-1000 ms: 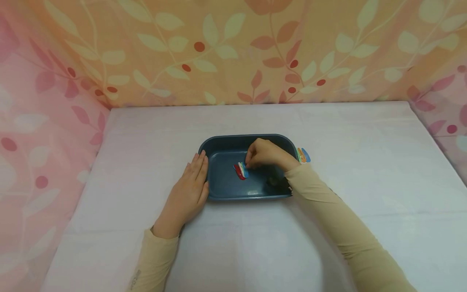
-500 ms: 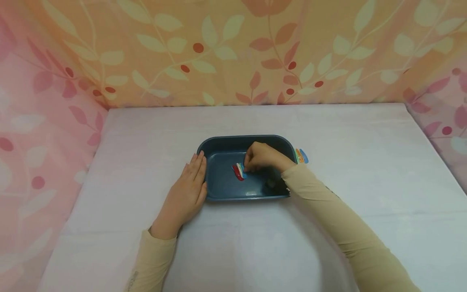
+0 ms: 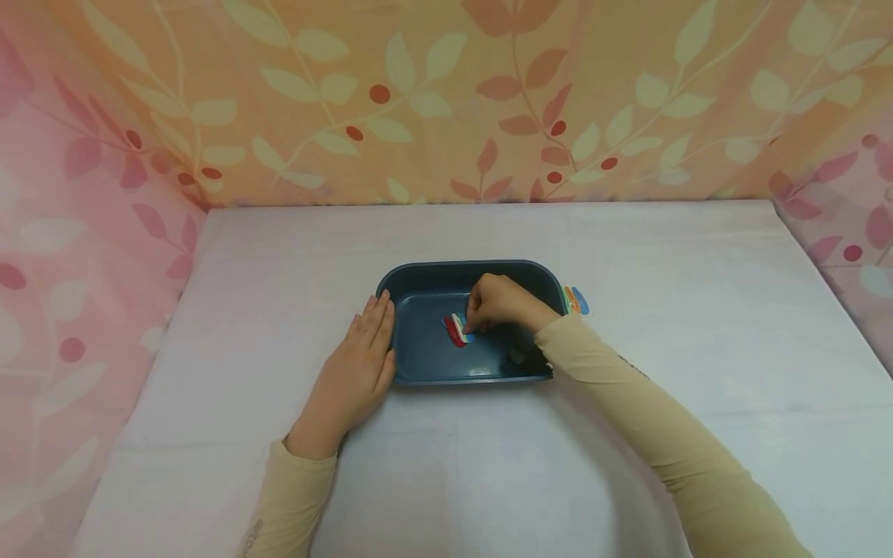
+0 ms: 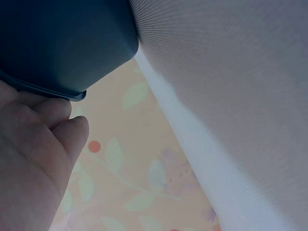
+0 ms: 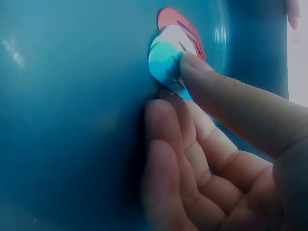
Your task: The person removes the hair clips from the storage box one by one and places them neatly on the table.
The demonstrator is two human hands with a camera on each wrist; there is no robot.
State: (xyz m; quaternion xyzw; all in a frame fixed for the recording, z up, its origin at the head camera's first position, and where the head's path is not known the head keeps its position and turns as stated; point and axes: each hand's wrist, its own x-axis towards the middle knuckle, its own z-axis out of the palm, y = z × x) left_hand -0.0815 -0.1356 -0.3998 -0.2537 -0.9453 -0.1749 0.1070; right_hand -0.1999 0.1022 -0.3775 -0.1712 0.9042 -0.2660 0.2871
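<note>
In the head view a dark blue rectangular tray [image 3: 422,353] sits on the white-covered table. My left hand [image 3: 354,368] lies with straight fingers along its left side, and the left wrist view shows fingertips at the tray's rim [image 4: 48,91]. Inside the tray, my right hand [image 3: 505,301] pinches a blue snap hair clip [image 5: 162,60] between thumb and fingers. Close against it lie a white hair clip [image 5: 177,36] and a red hair clip [image 5: 168,18], partly overlapping. My right hand covers part of the blue clip in the head view.
Green, orange and blue clips [image 3: 576,300] show at the tray's right edge; whether they are fixed to it I cannot tell. Near the tray's right front corner is a small pale object [image 3: 549,365], mostly hidden by my sleeve. A leaf-patterned curtain [image 3: 432,101] stands behind the table.
My right hand has shifted slightly toward the near side of the tray, over the blue clip. The left hand stays in place; the view has moved a little.
</note>
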